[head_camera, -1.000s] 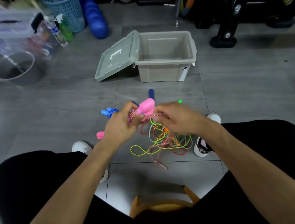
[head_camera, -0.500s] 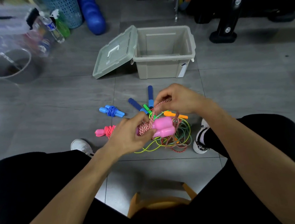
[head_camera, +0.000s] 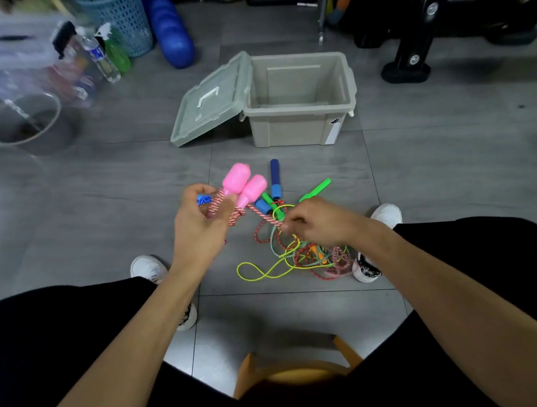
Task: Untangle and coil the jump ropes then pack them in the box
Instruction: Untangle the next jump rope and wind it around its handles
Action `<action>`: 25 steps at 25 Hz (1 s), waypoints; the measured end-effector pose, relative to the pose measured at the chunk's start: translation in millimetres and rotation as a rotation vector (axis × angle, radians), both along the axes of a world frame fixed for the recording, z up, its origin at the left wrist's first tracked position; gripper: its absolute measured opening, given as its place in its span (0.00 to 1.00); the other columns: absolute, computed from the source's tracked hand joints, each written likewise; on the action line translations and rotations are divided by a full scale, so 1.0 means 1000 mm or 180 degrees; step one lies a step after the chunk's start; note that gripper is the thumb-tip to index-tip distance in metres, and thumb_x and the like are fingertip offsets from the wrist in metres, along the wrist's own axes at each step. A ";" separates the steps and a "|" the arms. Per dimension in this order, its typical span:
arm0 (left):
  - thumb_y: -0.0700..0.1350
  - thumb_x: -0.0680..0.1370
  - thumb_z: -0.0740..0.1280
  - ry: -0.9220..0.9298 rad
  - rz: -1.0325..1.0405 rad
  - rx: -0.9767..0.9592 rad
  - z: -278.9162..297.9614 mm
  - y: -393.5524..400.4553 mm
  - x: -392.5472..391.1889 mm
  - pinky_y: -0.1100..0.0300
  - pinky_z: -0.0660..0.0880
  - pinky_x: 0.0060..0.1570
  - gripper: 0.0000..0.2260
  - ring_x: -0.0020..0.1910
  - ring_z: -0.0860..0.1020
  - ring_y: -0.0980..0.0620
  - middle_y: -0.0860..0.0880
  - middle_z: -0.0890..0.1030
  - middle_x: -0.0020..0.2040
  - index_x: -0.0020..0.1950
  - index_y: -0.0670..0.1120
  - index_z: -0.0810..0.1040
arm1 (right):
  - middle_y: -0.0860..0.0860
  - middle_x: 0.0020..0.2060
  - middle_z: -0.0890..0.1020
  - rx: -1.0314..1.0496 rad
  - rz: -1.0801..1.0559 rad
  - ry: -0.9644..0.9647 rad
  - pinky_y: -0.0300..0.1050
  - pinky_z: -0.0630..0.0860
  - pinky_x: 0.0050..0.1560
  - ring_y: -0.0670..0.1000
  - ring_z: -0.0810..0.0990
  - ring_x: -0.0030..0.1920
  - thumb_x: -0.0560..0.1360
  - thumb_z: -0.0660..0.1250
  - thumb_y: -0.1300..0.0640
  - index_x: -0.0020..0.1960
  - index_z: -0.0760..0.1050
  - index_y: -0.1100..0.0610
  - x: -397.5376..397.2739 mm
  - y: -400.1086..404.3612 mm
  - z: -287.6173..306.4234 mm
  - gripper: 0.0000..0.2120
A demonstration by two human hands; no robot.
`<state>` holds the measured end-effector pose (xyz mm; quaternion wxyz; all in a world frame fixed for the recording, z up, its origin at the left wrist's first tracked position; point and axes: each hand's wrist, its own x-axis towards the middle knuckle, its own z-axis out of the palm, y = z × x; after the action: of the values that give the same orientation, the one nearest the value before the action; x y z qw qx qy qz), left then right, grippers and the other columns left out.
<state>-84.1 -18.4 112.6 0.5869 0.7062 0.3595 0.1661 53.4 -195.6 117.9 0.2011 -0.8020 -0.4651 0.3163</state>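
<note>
Left hand: curled around the red-and-white braided rope just below two pink plastic handles, which are held up.
Right hand: the same rope is pinched; fingertips hidden.
Tangled coloured ropes: on the floor, near right, partly covered by the right hand.
Grey plastic box: open, far centre, lid leaned on its left.

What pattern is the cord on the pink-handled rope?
Red-and-white twisted stripes on the cord, in the head view.
</note>
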 end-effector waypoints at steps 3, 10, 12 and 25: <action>0.63 0.72 0.66 0.0913 -0.0659 0.1435 -0.010 -0.002 0.003 0.44 0.79 0.42 0.14 0.41 0.82 0.41 0.50 0.83 0.41 0.53 0.61 0.70 | 0.51 0.32 0.74 0.0122 0.0590 -0.0813 0.52 0.73 0.36 0.55 0.73 0.34 0.76 0.58 0.54 0.35 0.65 0.51 -0.024 0.007 0.017 0.11; 0.61 0.75 0.55 0.0434 -0.2175 0.2781 -0.011 -0.026 0.000 0.52 0.74 0.37 0.14 0.42 0.80 0.40 0.46 0.82 0.42 0.56 0.56 0.66 | 0.47 0.38 0.75 0.0120 0.0381 -0.0625 0.52 0.73 0.46 0.50 0.73 0.42 0.78 0.61 0.50 0.44 0.74 0.53 0.007 0.006 0.038 0.08; 0.61 0.75 0.54 0.0232 -0.2330 0.2717 -0.013 -0.025 -0.001 0.50 0.76 0.36 0.14 0.40 0.80 0.41 0.46 0.81 0.40 0.54 0.55 0.65 | 0.48 0.38 0.76 0.0175 0.0330 -0.0495 0.51 0.73 0.45 0.49 0.73 0.41 0.78 0.62 0.50 0.43 0.73 0.52 0.009 0.005 0.035 0.08; 0.57 0.70 0.73 -0.0241 -0.2142 0.1060 -0.004 -0.026 -0.003 0.49 0.77 0.37 0.16 0.36 0.79 0.54 0.51 0.83 0.40 0.54 0.52 0.81 | 0.55 0.36 0.81 0.0315 -0.0111 0.0136 0.44 0.70 0.36 0.51 0.75 0.35 0.71 0.71 0.45 0.43 0.81 0.57 0.034 0.005 0.029 0.14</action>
<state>-87.2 -44.9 108.8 0.4987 0.8639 0.0535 0.0462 87.4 -190.7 147.1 0.2558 -0.7921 -0.4617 0.3064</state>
